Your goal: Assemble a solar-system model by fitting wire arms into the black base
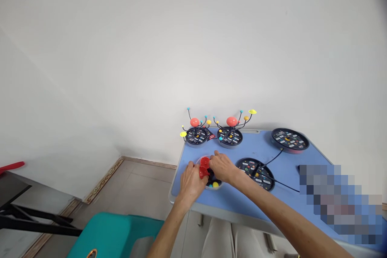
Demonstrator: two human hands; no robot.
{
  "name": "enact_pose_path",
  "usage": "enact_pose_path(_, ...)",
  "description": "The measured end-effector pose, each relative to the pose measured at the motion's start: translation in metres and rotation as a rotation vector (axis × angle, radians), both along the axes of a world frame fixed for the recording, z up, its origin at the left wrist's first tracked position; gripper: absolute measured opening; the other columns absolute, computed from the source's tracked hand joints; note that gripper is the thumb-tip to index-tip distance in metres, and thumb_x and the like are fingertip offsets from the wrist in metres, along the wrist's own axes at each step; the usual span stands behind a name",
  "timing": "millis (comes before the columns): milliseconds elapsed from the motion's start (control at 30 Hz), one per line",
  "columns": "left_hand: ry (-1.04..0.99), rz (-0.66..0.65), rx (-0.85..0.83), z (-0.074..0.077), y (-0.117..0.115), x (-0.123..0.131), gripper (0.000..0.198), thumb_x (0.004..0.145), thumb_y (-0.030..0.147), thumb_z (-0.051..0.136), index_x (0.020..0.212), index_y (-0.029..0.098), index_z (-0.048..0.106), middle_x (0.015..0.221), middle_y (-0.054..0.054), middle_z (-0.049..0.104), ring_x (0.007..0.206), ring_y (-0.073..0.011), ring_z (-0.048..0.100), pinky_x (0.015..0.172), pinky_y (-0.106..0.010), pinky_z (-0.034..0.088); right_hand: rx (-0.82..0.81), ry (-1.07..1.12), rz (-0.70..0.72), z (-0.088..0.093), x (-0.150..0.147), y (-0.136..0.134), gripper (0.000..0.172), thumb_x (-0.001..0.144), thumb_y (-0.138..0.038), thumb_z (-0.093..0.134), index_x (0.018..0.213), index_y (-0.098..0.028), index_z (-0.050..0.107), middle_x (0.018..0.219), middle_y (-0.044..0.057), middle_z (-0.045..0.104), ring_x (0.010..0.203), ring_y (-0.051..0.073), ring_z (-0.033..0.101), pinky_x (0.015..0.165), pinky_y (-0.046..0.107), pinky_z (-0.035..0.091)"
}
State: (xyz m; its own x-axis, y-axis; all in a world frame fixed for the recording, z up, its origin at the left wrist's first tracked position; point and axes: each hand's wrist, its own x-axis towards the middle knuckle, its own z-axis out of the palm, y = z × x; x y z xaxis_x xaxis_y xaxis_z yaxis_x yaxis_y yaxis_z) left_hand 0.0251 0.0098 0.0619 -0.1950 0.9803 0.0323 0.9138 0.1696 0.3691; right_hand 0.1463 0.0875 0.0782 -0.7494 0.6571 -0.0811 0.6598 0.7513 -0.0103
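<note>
Both my hands meet at the near left part of a blue table [290, 161], over a shallow round dish [215, 186] holding small coloured balls. My left hand [191, 178] is closed on a red half-sphere piece [202, 172]. My right hand [222, 166] is closed on a second red half-sphere piece [205, 161] just above it. The two red pieces sit close together, touching or nearly so.
Two assembled planet models [197, 131] [231, 129] with red balls on wire arms stand at the table's back edge by the white wall. Two dark round bases [256, 173] [289, 140] lie to the right. A teal chair [115, 236] sits lower left, a black frame [18, 213] far left.
</note>
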Motion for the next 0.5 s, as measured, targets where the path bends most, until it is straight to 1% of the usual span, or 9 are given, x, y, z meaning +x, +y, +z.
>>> enact_pose_path(100, -0.133, -0.022, 0.066, -0.006, 0.001, -0.005, 0.018, 0.080, 0.028, 0.058, 0.090, 0.017, 0.068, 0.095, -0.009, 0.062, 0.086, -0.0238, 0.062, 0.076, -0.033, 0.044, -0.016, 0.042, -0.007, 0.003, 0.008, 0.004, 0.023, 0.076, -0.002, 0.054, 0.083, -0.014, 0.072, 0.091, 0.015, 0.073, 0.100, 0.029, 0.060, 0.068, 0.029, 0.039)
enact_pose_path(200, -0.359, -0.033, 0.196, -0.013, 0.004, -0.014, 0.021, 0.082, 0.036, 0.059, 0.087, 0.018, 0.068, 0.098, -0.007, 0.063, 0.093, -0.0222, 0.060, 0.080, -0.031, 0.045, -0.028, 0.129, -0.032, 0.008, 0.021, 0.010, 0.020, 0.077, -0.007, 0.053, 0.079, -0.015, 0.071, 0.090, 0.013, 0.073, 0.093, 0.025, 0.061, 0.065, 0.028, 0.038)
enact_pose_path(300, -0.556, -0.014, 0.277, -0.017, 0.009, -0.025, 0.031, 0.084, 0.045, 0.057, 0.090, 0.018, 0.070, 0.097, -0.007, 0.063, 0.090, -0.0202, 0.059, 0.076, -0.029, 0.046, -0.063, 0.237, -0.080, 0.014, 0.034, 0.015, 0.019, 0.077, -0.012, 0.050, 0.074, -0.018, 0.068, 0.079, 0.005, 0.072, 0.075, 0.018, 0.060, 0.059, 0.025, 0.035)
enact_pose_path(333, -0.582, -0.003, 0.287, -0.016, 0.010, -0.028, 0.035, 0.084, 0.048, 0.056, 0.092, 0.018, 0.071, 0.095, -0.006, 0.064, 0.086, -0.0193, 0.059, 0.074, -0.029, 0.046, -0.111, 0.312, -0.102, 0.015, 0.038, 0.015, 0.019, 0.076, -0.012, 0.049, 0.072, -0.018, 0.067, 0.074, 0.003, 0.070, 0.068, 0.016, 0.058, 0.057, 0.024, 0.034)
enact_pose_path(400, -0.548, 0.013, 0.299, -0.011, 0.012, -0.033, 0.039, 0.085, 0.051, 0.054, 0.093, 0.018, 0.072, 0.088, -0.005, 0.062, 0.078, -0.0176, 0.057, 0.072, -0.029, 0.045, -0.287, 0.512, -0.155, 0.017, 0.044, 0.014, 0.017, 0.073, -0.014, 0.048, 0.066, -0.018, 0.063, 0.064, 0.000, 0.065, 0.057, 0.013, 0.052, 0.052, 0.023, 0.032)
enact_pose_path(500, -0.354, 0.000, 0.270, 0.000, 0.014, -0.035, 0.037, 0.085, 0.050, 0.054, 0.089, 0.019, 0.073, 0.079, -0.003, 0.058, 0.076, -0.0179, 0.055, 0.072, -0.029, 0.044, -0.605, 0.791, -0.233, 0.017, 0.048, 0.007, 0.015, 0.072, -0.018, 0.048, 0.064, -0.017, 0.061, 0.059, -0.001, 0.064, 0.054, 0.012, 0.050, 0.051, 0.023, 0.033)
